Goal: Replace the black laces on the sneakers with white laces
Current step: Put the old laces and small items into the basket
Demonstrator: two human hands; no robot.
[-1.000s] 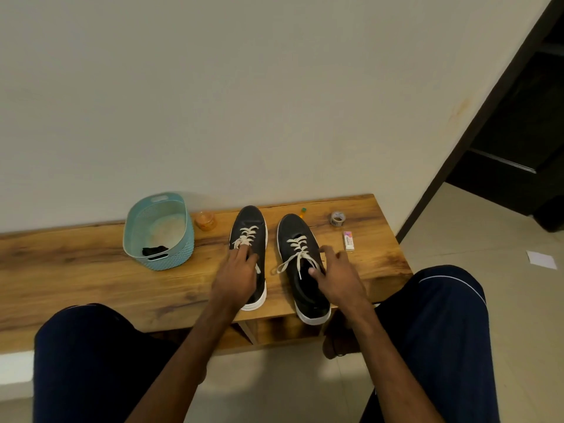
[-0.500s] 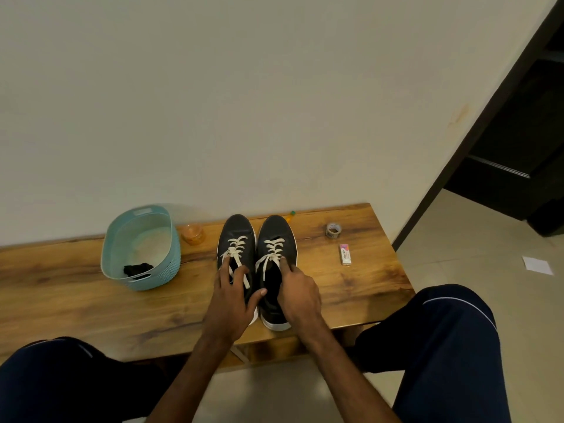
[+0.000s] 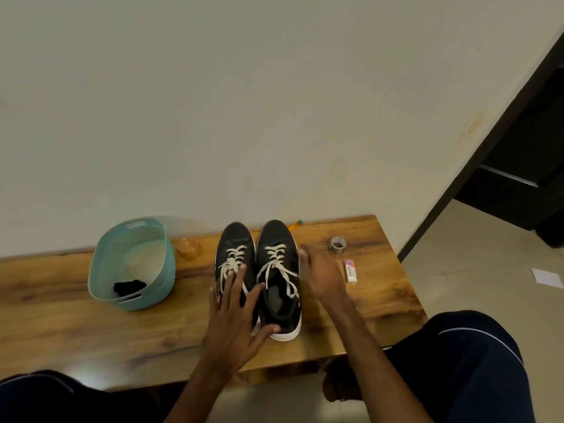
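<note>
On the desk point(image 3: 76, 319), a slab of glossy, knotted wood across the lower half of the frame, two black sneakers stand side by side, touching, toes toward the wall. Each has a smooth dark upper, a white rubber sole and flat white laces crossed up the front. The left sneaker point(image 3: 235, 242) has its heel half hidden under the left hand point(image 3: 235, 325), which lies flat with fingers spread, fingertips on the laces and thumb against the heel of the right sneaker point(image 3: 279, 270). That shoe's lace ends hang loose over its open mouth. The right hand point(image 3: 320, 279) is open too, clamped on nothing, beside the right sneaker's outer edge; it is blurred, so whether it touches the shoe I cannot tell.

At centre left sits a pale blue basket point(image 3: 100, 270) with a patterned wall and slot handles; a small black heap point(image 3: 129, 286) in it may be the black laces. Between basket and shoes is a small round orange jar point(image 3: 189, 248). Right of the shoes lie a tape roll point(image 3: 338, 245) and a small white eraser point(image 3: 350, 271). A small orange stick with a green tip point(image 3: 295, 224) peeks out behind the right toe.

Dark-trousered knees cut the bottom corners. Bare wood stays open in front of the basket and at the desk's right end, near its edge.
</note>
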